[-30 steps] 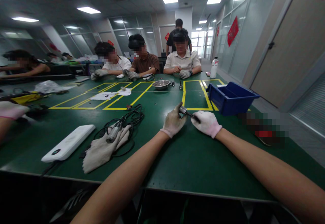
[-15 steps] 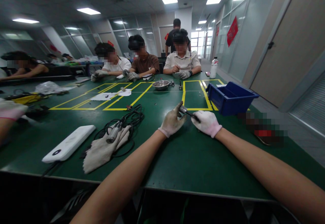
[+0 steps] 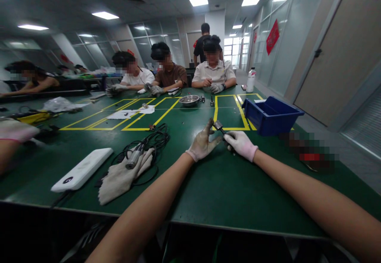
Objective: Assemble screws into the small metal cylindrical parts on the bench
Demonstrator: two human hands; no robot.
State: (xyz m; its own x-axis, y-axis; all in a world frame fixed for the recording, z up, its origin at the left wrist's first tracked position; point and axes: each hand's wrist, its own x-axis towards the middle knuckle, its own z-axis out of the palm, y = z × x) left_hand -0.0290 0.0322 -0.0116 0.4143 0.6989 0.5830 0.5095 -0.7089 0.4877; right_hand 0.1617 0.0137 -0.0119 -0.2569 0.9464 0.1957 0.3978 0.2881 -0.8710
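My right hand (image 3: pixel 240 144), in a white glove with a pink cuff, is closed around the dark shaft of a metal tool (image 3: pixel 218 126). The tool's silvery round head points up and to the left. Close beside that head is my left hand (image 3: pixel 203 142), in a soiled glove, its thumb and fingers spread apart and nothing gripped between them. Both hands are above the green table (image 3: pixel 238 191). On the left lies a beige cloth (image 3: pixel 119 179) with a metal cylinder (image 3: pixel 134 157) on it and a black cable (image 3: pixel 159 138) around it.
A blue bin (image 3: pixel 272 116) stands at the right, a white power bank (image 3: pixel 81 170) at the left. Farther back are a steel bowl (image 3: pixel 189 100), papers (image 3: pixel 119 114) and a white bottle (image 3: pixel 251 80). Several people sit around, and a gloved hand (image 3: pixel 18 130) shows at the left edge.
My left hand's fingers have opened away from the tool. The tool's head now tilts more upward in my right hand. At the left edge, the other person's gloved hand has moved slightly inward.
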